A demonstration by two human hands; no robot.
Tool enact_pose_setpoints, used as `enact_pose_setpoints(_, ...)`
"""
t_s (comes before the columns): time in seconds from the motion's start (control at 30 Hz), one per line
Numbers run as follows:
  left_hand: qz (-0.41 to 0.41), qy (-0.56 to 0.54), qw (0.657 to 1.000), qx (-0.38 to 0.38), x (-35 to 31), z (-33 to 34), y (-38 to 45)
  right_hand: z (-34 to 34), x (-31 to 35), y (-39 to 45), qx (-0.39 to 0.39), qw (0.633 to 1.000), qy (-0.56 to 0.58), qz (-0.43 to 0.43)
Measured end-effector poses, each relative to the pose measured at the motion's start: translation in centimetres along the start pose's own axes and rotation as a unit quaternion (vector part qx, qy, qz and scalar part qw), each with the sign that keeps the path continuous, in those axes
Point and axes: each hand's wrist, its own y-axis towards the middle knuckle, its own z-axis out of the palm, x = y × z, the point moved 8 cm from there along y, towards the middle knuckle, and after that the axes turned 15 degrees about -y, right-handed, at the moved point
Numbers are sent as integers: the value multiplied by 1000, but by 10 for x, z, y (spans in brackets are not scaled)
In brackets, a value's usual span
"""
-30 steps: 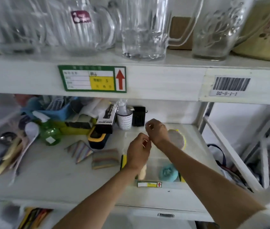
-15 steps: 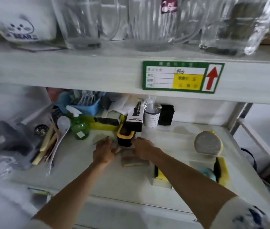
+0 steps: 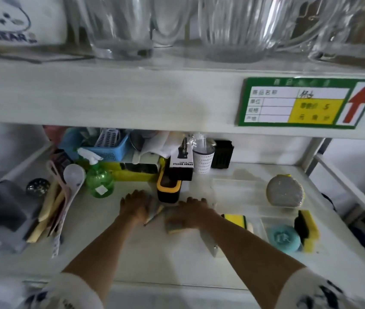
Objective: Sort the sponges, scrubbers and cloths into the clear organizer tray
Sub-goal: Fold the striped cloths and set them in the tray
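Both hands are down on the shelf (image 3: pixel 114 246) now, side by side in front of the black-and-yellow holder (image 3: pixel 168 190). The left hand (image 3: pixel 134 206) lies flat over a folded striped cloth (image 3: pixel 154 211), fingers spread, one corner poking out underneath. The right hand (image 3: pixel 193 211) presses palm-down on a striped sponge cloth (image 3: pixel 172 226); whether its fingers are curled around it, I cannot tell. Just to the right sits the clear organizer tray (image 3: pixel 239 186), already loaded: a round grey scrubber (image 3: pixel 285 191) at the back, a teal scrubber (image 3: pixel 283 237) in front, a yellow-and-black sponge (image 3: pixel 307 229) beside it, another yellow sponge (image 3: pixel 236 219) on the left.
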Motion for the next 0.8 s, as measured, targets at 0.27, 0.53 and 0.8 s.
enact_pose_setpoints(0.27,-30,-15,999,-12,17,-8,-4,-21,-1,-10,-44,999,-12,-10)
enact_pose_setpoints(0.53,-87,-104,990,-21,45,-12,-33,-31,5,-21,-58,994,82,-32)
enact_pose_setpoints(0.8,-23,-446,894,-41,28,-47,-58,-72,2,-49,-145,972,176,-58)
